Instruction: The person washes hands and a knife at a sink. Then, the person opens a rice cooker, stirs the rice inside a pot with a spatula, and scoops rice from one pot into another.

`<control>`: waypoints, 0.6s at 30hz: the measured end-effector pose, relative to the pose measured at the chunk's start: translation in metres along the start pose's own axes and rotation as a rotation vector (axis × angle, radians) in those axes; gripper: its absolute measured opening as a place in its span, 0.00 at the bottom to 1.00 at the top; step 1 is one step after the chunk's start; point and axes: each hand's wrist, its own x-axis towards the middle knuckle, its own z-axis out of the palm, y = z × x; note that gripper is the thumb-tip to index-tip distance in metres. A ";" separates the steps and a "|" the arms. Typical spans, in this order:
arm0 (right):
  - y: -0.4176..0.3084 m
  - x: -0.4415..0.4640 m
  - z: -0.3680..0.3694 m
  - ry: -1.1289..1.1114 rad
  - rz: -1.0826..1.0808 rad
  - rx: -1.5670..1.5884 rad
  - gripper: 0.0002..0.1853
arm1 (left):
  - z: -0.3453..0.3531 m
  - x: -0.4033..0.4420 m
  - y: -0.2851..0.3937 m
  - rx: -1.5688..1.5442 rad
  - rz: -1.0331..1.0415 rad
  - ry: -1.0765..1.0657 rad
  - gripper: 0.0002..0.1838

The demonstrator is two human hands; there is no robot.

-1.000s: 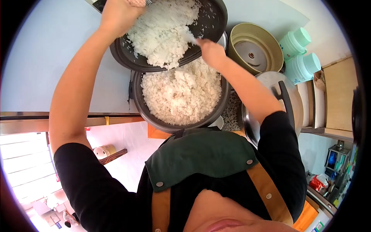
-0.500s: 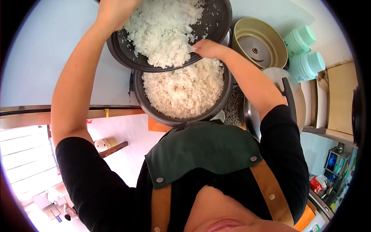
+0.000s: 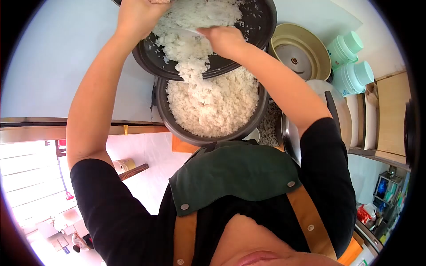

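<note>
A black inner pot (image 3: 259, 26) tilts over a large dark rice cooker pot (image 3: 162, 113) full of white rice (image 3: 213, 111). My left hand (image 3: 140, 20) is closed at the tilted pot's left rim; its fingertips are partly hidden, with a scrap of patterned cloth beside them. Inside the tilted pot, my right hand (image 3: 226, 42) is closed on a white rice paddle (image 3: 188, 32). The paddle's blade lies in the loose rice (image 3: 191, 48). A stream of rice spills over the lower rim onto the rice below.
To the right stands a round gold-coloured cooker body (image 3: 277, 40). Below it lies a large round lid (image 3: 344, 113) with a dark handle. Stacked mint-green cups (image 3: 350, 77) stand at the far right, near a wooden rack (image 3: 390, 115). A pale countertop (image 3: 49, 75) spreads to the left.
My right hand and the paddle have moved left and up, deeper into the tilted pot. Rice now slides over the rim into the lower pot. The tilted pot has shifted slightly right.
</note>
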 end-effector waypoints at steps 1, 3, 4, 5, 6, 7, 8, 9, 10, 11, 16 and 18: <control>-0.004 0.016 0.005 -0.030 -0.034 -0.072 0.22 | 0.000 0.002 0.001 -0.014 -0.003 0.005 0.05; -0.012 0.038 0.015 -0.094 -0.099 -0.215 0.19 | 0.000 0.007 0.003 -0.042 -0.011 0.014 0.04; -0.013 0.037 0.019 -0.138 -0.126 -0.227 0.18 | -0.002 0.008 0.005 -0.041 -0.007 0.024 0.04; -0.015 0.035 0.023 -0.184 -0.152 -0.237 0.16 | -0.004 0.011 0.007 -0.040 -0.003 0.032 0.05; -0.018 0.032 0.023 -0.234 -0.178 -0.247 0.15 | -0.006 0.013 0.007 -0.040 -0.004 0.039 0.05; -0.022 0.025 0.015 -0.276 -0.180 -0.248 0.16 | -0.008 0.013 0.006 -0.055 -0.032 0.049 0.05; -0.023 0.013 0.006 -0.319 -0.182 -0.248 0.17 | -0.010 0.013 0.004 -0.070 -0.061 0.059 0.06; -0.020 0.003 -0.001 -0.361 -0.183 -0.248 0.18 | -0.011 0.012 0.002 -0.085 -0.089 0.067 0.06; -0.012 -0.003 -0.003 -0.330 -0.246 -0.240 0.19 | -0.011 0.010 0.000 -0.079 -0.104 0.062 0.06; -0.005 -0.011 -0.001 -0.295 -0.308 -0.236 0.21 | -0.011 0.006 -0.002 -0.075 -0.114 0.060 0.06; 0.039 -0.009 0.028 0.357 -0.091 -0.159 0.30 | -0.014 0.008 0.001 -0.032 -0.082 0.013 0.06; 0.036 -0.009 0.049 0.230 -0.058 -0.195 0.31 | -0.017 0.010 0.004 -0.034 -0.089 0.005 0.06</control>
